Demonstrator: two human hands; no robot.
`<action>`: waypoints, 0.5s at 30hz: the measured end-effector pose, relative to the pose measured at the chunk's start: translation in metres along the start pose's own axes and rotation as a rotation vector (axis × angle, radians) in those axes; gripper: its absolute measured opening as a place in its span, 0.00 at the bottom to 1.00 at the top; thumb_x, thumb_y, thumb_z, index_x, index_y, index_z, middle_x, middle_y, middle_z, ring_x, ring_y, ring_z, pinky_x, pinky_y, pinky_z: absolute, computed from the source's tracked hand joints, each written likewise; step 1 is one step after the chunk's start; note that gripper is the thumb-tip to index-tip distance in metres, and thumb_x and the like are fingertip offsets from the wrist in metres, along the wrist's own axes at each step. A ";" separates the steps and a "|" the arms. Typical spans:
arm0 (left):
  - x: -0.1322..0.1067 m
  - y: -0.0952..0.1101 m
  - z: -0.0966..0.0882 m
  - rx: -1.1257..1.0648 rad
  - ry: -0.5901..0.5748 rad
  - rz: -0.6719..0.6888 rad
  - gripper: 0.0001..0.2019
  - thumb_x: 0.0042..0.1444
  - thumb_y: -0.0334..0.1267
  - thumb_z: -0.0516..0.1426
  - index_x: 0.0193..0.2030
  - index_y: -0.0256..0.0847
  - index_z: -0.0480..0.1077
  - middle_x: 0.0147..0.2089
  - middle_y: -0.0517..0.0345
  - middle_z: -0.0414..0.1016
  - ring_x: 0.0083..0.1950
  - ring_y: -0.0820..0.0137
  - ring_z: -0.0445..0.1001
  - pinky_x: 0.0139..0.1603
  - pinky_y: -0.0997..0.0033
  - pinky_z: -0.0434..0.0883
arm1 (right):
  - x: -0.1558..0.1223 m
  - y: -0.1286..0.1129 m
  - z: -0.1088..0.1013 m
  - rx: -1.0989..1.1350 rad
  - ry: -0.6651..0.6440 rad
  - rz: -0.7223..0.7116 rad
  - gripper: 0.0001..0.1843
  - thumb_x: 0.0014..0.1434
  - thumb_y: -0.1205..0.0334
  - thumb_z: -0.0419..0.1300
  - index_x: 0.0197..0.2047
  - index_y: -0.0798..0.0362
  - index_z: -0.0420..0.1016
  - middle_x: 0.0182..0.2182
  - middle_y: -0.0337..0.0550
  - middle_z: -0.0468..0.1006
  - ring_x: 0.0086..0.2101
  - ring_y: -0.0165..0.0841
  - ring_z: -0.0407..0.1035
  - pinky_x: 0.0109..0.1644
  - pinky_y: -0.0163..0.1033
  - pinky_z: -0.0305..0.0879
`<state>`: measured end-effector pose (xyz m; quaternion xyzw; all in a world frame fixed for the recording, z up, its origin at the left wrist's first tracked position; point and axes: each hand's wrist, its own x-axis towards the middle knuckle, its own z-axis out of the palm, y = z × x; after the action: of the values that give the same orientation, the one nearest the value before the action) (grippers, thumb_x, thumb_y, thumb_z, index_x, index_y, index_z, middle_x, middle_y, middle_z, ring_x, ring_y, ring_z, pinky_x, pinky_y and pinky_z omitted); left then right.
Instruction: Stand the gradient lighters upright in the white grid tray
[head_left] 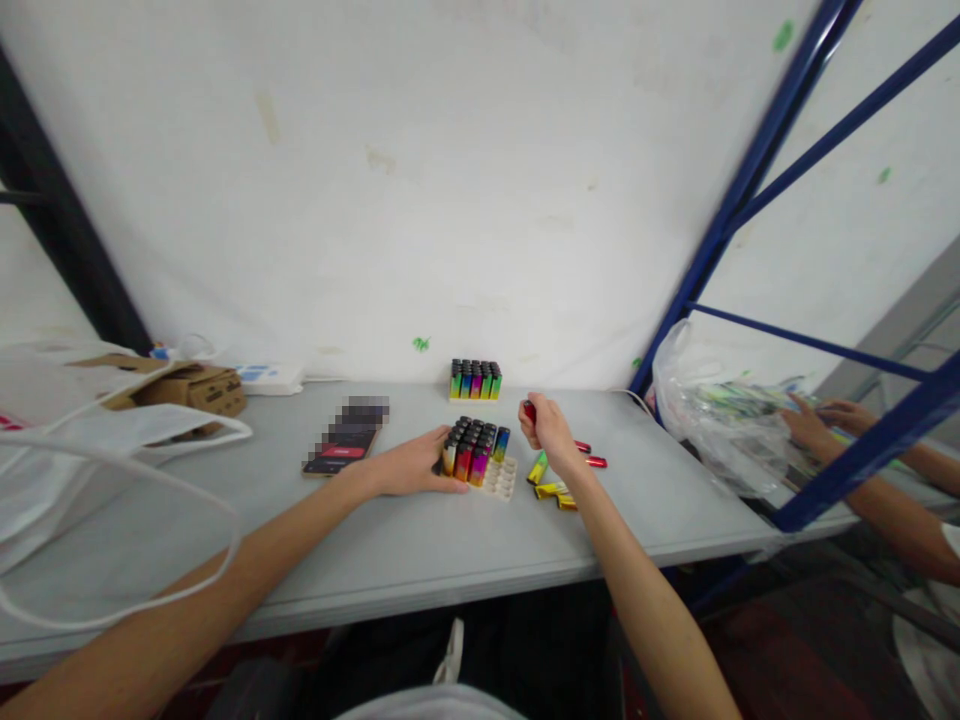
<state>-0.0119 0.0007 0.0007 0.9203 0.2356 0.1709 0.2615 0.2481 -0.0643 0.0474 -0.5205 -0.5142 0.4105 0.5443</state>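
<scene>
In front of me stands a white lighter tray (504, 480) with rows of colourful lighters (472, 450) upright in it. Bare round slots show along its right side. My left hand (424, 465) grips the tray's left side, thumb at the near edge and fingers behind. Right of the tray and a little above the tabletop, my right hand (549, 430) is closed around a red lighter (530, 410). Beneath and beside this hand lie loose lighters: a green one (538, 467), yellow ones (551, 490) and red ones (596, 462), partly hidden by my forearm.
A second filled lighter tray (475, 380) stands by the wall. A phone (341, 450) lies left on the grey table (420, 540). White plastic bags (90, 470) and a cardboard box (199, 390) are further left. At right, past a blue frame (720, 230), another person's hands (814, 425) work near a clear bag (712, 430).
</scene>
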 end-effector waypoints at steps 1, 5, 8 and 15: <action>0.000 0.000 0.000 -0.001 -0.001 -0.006 0.42 0.58 0.60 0.70 0.72 0.40 0.66 0.70 0.43 0.72 0.70 0.47 0.72 0.77 0.53 0.64 | -0.001 0.001 0.001 -0.011 -0.006 0.006 0.25 0.66 0.47 0.50 0.19 0.47 0.55 0.14 0.30 0.49 0.16 0.25 0.40 0.20 0.34 0.37; 0.000 0.002 0.000 -0.008 0.004 -0.012 0.43 0.57 0.62 0.70 0.72 0.39 0.66 0.69 0.44 0.73 0.70 0.46 0.72 0.76 0.54 0.65 | -0.004 0.002 0.004 -0.018 -0.047 0.050 0.21 0.64 0.54 0.49 0.19 0.47 0.54 0.14 0.30 0.50 0.16 0.25 0.40 0.20 0.34 0.37; 0.001 0.001 0.000 -0.009 -0.003 0.010 0.42 0.58 0.62 0.69 0.71 0.41 0.67 0.68 0.44 0.74 0.70 0.47 0.72 0.76 0.54 0.65 | -0.003 0.003 0.004 -0.018 -0.052 0.055 0.22 0.65 0.52 0.49 0.20 0.47 0.54 0.15 0.30 0.50 0.16 0.25 0.39 0.20 0.34 0.37; 0.001 -0.003 0.000 -0.018 -0.003 0.020 0.42 0.58 0.61 0.69 0.73 0.42 0.66 0.70 0.44 0.72 0.69 0.47 0.73 0.77 0.51 0.64 | -0.003 -0.010 -0.003 0.054 -0.143 -0.076 0.28 0.65 0.31 0.58 0.34 0.49 0.69 0.21 0.29 0.57 0.19 0.26 0.48 0.23 0.34 0.49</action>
<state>-0.0118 0.0034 -0.0009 0.9205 0.2245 0.1741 0.2684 0.2496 -0.0690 0.0571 -0.4549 -0.5599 0.4394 0.5352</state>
